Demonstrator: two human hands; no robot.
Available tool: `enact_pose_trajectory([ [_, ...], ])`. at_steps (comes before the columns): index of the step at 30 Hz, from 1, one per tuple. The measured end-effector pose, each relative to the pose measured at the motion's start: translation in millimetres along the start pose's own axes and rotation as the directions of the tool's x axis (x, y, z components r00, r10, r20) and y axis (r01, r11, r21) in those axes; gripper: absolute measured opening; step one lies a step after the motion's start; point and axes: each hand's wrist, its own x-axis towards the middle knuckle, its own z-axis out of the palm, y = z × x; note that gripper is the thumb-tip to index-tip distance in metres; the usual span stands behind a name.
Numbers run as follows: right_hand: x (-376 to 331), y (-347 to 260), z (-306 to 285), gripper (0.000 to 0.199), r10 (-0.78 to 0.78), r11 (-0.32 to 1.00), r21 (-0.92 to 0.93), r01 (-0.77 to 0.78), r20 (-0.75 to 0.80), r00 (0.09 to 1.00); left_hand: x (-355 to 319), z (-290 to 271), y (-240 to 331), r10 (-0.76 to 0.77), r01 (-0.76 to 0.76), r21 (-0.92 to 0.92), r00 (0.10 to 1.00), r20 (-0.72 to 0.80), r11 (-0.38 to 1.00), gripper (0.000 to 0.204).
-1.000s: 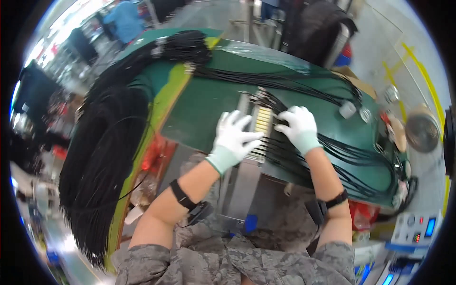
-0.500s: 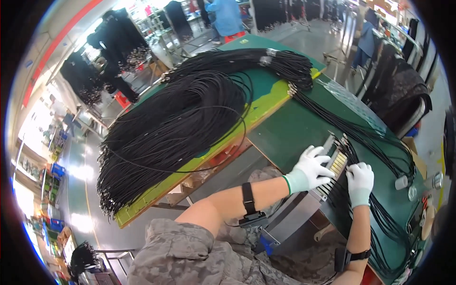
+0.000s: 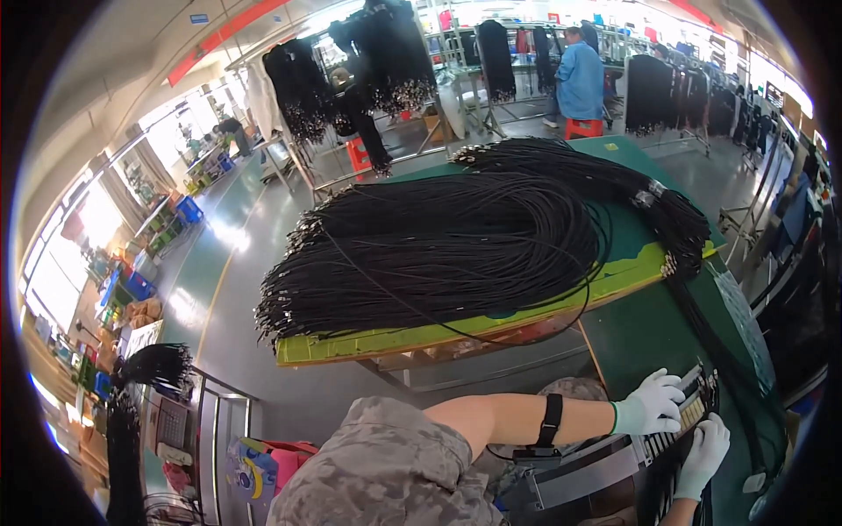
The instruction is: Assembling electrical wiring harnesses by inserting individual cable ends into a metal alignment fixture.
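Cables [image 3: 438,254] on green tabletop [image 3: 627,230]; person [image 3: 579,79] beyond. Left hand [image 3: 651,406] spread; right hand [image 3: 704,450], cannot tell.

From far away I see matt cloth gloves [image 3: 649,410], smooth black cables [image 3: 438,250] (they look rubbery), and a smooth metal strip [image 3: 586,479].

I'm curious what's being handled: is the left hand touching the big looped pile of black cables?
Apart: the head view shows green tabletop between the left hand and the cable pile.
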Motion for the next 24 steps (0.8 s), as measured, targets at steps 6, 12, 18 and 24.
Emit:
enact_pose_trajectory([
  [6,-2,-26,7,0.009,0.136,0.976,0.146,-0.162,0.171,0.976,6,10,-2,-0.02,0.019,-0.019,0.997,-0.07,1.0,0.022],
  [12,-3,-33,10,0.014,0.14,0.962,0.21,-0.177,0.177,0.974,5,9,-4,-0.044,0.038,-0.081,0.996,-0.082,0.996,0.024],
  [18,-12,-30,17,0.023,0.355,0.768,0.487,-0.415,0.215,0.91,11,-4,3,-0.059,0.065,-0.139,0.997,0.045,0.988,0.02],
  [24,-6,-24,2,0.021,0.236,0.807,0.481,-0.342,0.268,0.934,12,9,-12,0.044,-0.063,-0.179,0.993,-0.111,0.982,0.016],
])
